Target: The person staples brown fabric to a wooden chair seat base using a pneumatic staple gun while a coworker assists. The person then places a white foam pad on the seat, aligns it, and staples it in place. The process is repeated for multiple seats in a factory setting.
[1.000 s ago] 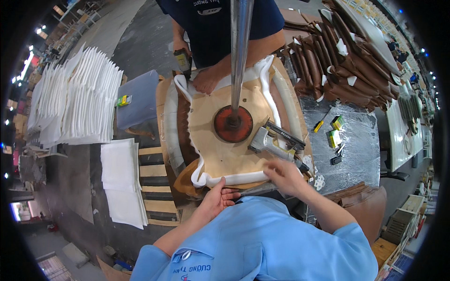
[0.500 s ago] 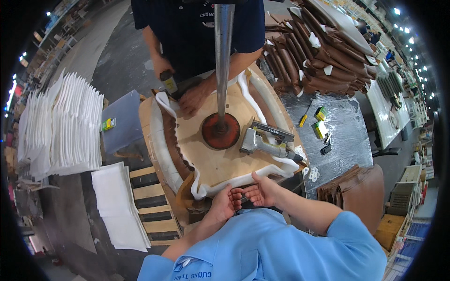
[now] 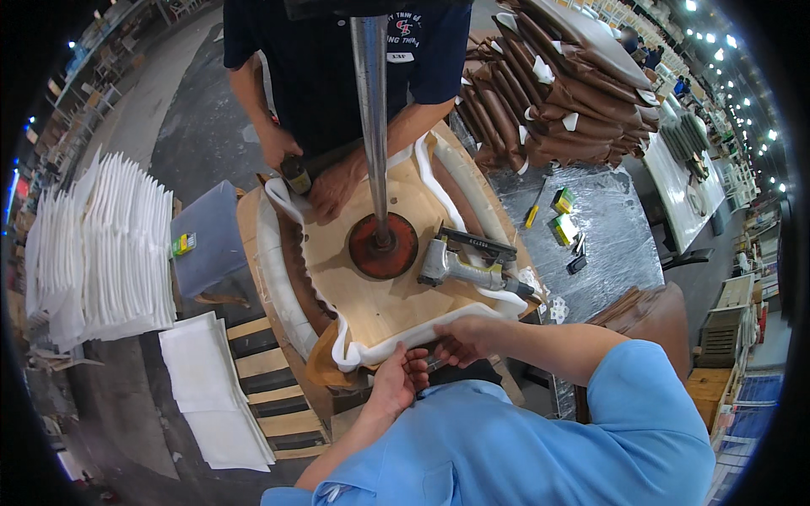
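A seat panel of pale plywood [image 3: 392, 314] lies face down, with white padding [image 3: 396, 344] folded along its edges and a brown cover [image 3: 323, 358] hanging at the near left corner. At its near edge my left hand [image 3: 396, 379] is palm up with curled fingers. Close to its right, my right hand [image 3: 466, 340] has its thumb at the padding and its fingers bent below. Whatever lies between the fingers of either hand is hidden. A staple gun [image 3: 460, 268] rests on the panel's right side. A metal rod with a red disc [image 3: 382, 246] presses on the middle.
Across the panel a co-worker's hand [image 3: 336, 190] rests on the far left edge; the other holds a dark tool [image 3: 295, 175]. White padding sheets [image 3: 105, 253] stand left, brown covers [image 3: 557, 93] far right. A screwdriver [image 3: 533, 209] and small boxes [image 3: 563, 228] lie on the right table.
My right hand has turned, its thumb now lower against the padding. My left hand stays near the same edge. The whole view has shifted slightly.
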A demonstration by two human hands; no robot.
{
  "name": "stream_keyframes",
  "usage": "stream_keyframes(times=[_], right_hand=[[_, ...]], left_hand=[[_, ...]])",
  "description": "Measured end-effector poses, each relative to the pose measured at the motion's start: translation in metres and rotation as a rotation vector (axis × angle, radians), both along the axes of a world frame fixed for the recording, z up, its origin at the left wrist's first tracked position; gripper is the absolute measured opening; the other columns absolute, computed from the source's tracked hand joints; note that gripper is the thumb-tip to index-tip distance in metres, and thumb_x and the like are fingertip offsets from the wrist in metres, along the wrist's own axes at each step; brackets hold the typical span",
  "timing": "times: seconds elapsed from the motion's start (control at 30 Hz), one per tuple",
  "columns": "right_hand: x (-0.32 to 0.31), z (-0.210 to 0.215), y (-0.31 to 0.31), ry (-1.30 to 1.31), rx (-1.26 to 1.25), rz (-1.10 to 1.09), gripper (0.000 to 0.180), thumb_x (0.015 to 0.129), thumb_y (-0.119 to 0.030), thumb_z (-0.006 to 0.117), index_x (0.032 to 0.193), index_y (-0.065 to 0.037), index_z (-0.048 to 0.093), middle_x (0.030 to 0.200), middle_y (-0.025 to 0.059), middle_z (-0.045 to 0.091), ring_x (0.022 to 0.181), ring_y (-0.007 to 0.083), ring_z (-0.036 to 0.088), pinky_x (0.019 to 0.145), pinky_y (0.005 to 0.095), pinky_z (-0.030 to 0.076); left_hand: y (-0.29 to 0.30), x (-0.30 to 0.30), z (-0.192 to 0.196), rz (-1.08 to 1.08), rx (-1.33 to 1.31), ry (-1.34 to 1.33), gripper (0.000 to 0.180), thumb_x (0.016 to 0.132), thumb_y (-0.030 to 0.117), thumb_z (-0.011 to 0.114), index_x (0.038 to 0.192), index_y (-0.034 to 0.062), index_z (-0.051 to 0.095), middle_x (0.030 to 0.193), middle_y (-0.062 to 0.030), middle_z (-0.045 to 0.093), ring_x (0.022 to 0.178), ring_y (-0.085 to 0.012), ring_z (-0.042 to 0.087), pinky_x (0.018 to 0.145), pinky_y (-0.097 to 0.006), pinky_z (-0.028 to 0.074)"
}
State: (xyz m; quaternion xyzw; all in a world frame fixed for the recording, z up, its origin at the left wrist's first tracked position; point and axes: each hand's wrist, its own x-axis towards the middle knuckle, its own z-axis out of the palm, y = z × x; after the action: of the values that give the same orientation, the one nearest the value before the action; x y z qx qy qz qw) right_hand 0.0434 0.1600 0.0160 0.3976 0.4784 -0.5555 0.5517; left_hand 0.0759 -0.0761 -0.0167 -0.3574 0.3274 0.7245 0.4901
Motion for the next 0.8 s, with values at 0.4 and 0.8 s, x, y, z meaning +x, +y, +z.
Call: stream_keyframes(times=[0.4, 0.8], right_hand=[[0.048, -0.018, -0.007, 0.551, 0.139, -0.003, 0.060, 0.118, -0.044, 0.049, 0.080, -0.001, 0.068, 0.061, 0.0074, 0.063, 0.045, 0.0195, 0.058, 0.043, 0.0347, 0.045], [0.064, -0.010, 0.006, 0.743, 0.185, 0.041, 0.070, 0.116, -0.055, 0.050, 0.080, 0.001, 0.073, 0.063, 0.0100, 0.068, 0.050, 0.0212, 0.066, 0.049, 0.0359, 0.054]], left_hand=[[0.052, -0.013, 0.016, -0.190, -0.219, -0.060, 0.061, 0.115, 0.058, 0.048, 0.085, 0.0093, 0.069, 0.062, -0.0005, 0.060, 0.056, -0.0220, 0.063, 0.057, -0.041, 0.055], [0.050, 0.022, 0.004, -0.155, -0.156, 0.434, 0.060, 0.116, 0.054, 0.050, 0.085, 0.0052, 0.065, 0.060, -0.0062, 0.058, 0.053, -0.0213, 0.061, 0.056, -0.039, 0.056]])
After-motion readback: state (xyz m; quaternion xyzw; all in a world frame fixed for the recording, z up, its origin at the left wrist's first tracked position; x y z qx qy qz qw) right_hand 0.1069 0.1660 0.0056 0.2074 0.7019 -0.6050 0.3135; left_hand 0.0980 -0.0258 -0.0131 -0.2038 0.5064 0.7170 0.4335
